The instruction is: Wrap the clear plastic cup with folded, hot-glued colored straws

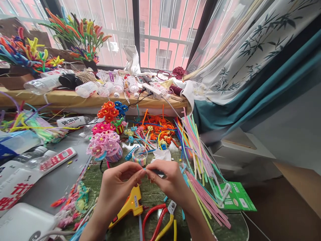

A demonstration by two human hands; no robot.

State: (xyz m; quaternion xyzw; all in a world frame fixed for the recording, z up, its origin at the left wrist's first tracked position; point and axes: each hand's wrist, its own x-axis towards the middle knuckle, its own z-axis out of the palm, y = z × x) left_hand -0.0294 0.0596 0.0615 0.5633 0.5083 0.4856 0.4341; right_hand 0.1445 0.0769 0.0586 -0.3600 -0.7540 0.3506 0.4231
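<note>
Pale blue, a tiny piece (144,169) whose form cannot be made out sits pinched between the closed fingers of a person's left hand (119,180) and right hand (167,177), just beyond the yellow plastic glue gun (130,203) on the dark green table (153,196). A dark, partly hidden object (159,172) shows at the right fingers. Likely feather-light, the piece may prove soft and bendable, like the slim pink stems (206,197) right of the glue gun; a gentle fingertip hold at each end should avoid crushing or dropping it.
</note>
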